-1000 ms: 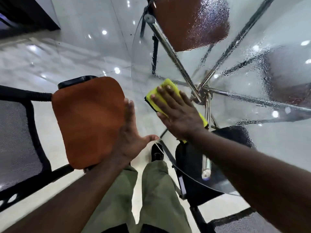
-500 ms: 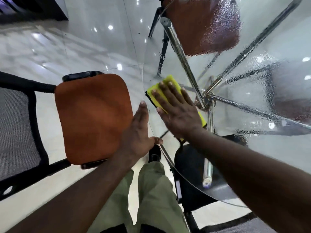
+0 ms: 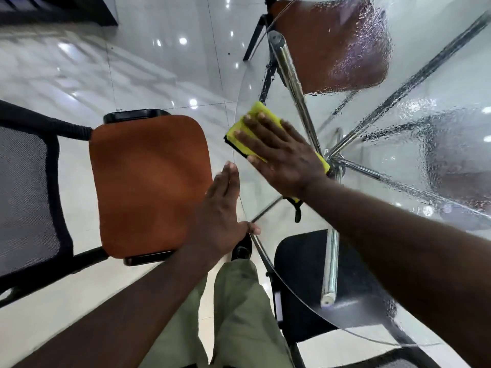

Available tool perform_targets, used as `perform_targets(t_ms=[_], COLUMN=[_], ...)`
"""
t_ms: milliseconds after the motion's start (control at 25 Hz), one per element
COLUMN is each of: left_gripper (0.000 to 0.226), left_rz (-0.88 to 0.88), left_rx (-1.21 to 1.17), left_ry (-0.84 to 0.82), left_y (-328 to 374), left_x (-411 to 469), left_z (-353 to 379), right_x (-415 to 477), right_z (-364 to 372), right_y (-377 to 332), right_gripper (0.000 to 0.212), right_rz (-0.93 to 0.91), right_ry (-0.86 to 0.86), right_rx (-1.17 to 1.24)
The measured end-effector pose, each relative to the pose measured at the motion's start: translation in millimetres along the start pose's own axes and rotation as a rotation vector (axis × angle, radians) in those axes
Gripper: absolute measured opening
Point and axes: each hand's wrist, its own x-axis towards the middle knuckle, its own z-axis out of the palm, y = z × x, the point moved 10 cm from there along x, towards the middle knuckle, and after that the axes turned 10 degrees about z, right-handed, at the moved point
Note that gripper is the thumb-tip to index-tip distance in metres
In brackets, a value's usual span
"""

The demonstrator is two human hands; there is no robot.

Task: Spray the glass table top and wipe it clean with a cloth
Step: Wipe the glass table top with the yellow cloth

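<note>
So, the yellow cloth (image 3: 259,112) is lying flat on the glass tabletop (image 3: 251,193), close to the rim on your left side. It has a black edge, and a little black loop sticks out from under your wrist. Your right hand (image 3: 281,160) is planted on top of it: the grip is spread, fingers straight and fanned out, palm pressing the cloth down on the glass, not pinching anything.

Your left hand (image 3: 220,219) sits right at the rim of the tabletop, just beside the right one. The grip there is flat too, fingers straight and together, thumb out to the side and holding nothing. I can't tell if it's actually resting on the glass edge or just hanging above it.

The glass around the cloth looks clear, but farther out to the right it's covered in droplets (image 3: 393,144). Chrome legs (image 3: 295,86) fan out under the glass from a hub just past your right wrist.

Outside of that, an orange chair seat (image 3: 151,181) is just left of your left hand, and another orange chair (image 3: 337,46) shows through the wet glass up top. A black chair seat (image 3: 300,264) sits under the near edge. Your green trousers (image 3: 239,314) and a dark shoe (image 3: 241,248) are over the glossy white floor (image 3: 159,62).
</note>
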Motion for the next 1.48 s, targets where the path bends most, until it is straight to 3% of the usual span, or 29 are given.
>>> perform_targets(t_ms=[40,160,200,240,280,400,440,480,600,640,720,840,880,920,1040,1080,1120,1240,1280,1320,1440,1480], left_gripper=[0.144,0.143,0.143,0.142,0.143,0.145,0.146,0.145,0.145,0.146,0.146,0.148,0.148,0.149,0.150,0.150,0.150,0.152,0.151,0.150,0.131,0.121], left_rz=[0.007,0.038,0.044,0.052,0.061,0.062,0.065,0.070,0.078,0.071,0.059,0.030,0.024,0.023,0.003,-0.013,-0.034,-0.049,-0.026,0.009,0.114,0.146], left_rx=[0.019,0.089,0.119,0.131,0.124,0.091,0.100,0.110,0.119,0.115,0.116,0.147,0.165,0.183,0.216,0.229,0.241,0.272,0.294,0.310,0.299,0.285], left_ry=[-0.001,-0.048,-0.055,-0.059,-0.056,-0.017,-0.009,0.003,0.000,-0.006,-0.008,-0.041,-0.045,-0.043,-0.059,-0.064,-0.069,-0.081,-0.085,-0.092,-0.055,-0.020], left_y=[0,7,10,12,14,7,5,4,10,13,16,11,9,8,8,11,13,26,30,33,47,55], left_x=[0,-1,-1,-1,0,3,3,3,2,1,1,5,5,6,5,4,3,4,4,8,28,37], left_z=[0,-2,-4,-6,-7,-5,-5,-5,-6,-8,-8,-2,0,1,3,0,-2,-8,-10,-11,-15,-18], right_x=[17,17,5,-2,-3,16,31,51,62,51,35,42,55,73,72,51,31,-8,-7,1,5,-3], right_z=[-5,-11,-9,-6,-4,4,3,-1,-13,-12,-9,-1,-1,-4,-17,-15,-14,-11,-14,-15,-18,-17], right_y=[25,82,73,53,29,-12,-3,16,75,71,35,-8,-1,17,73,72,60,40,54,80,155,155], right_gripper=[0.055,0.059,0.060,0.061,0.061,0.057,0.055,0.054,0.059,0.060,0.061,0.057,0.056,0.055,0.058,0.059,0.059,0.057,0.056,0.056,0.061,0.062], right_rz=[0.084,0.739,0.841,0.804,0.646,0.004,-0.035,0.048,0.624,0.723,0.590,-0.018,-0.092,-0.047,0.497,0.597,0.560,0.071,0.022,0.107,0.751,0.861], right_ry=[0.037,0.097,0.107,0.094,0.063,-0.014,-0.007,0.010,0.103,0.118,0.091,0.002,-0.009,0.006,0.107,0.105,0.101,0.031,0.015,0.026,0.125,0.135], right_rx=[0.022,0.153,0.158,0.118,0.073,0.013,-0.007,-0.002,0.133,0.169,0.131,0.025,-0.001,-0.007,0.145,0.191,0.176,0.042,0.015,0.009,0.133,0.155])
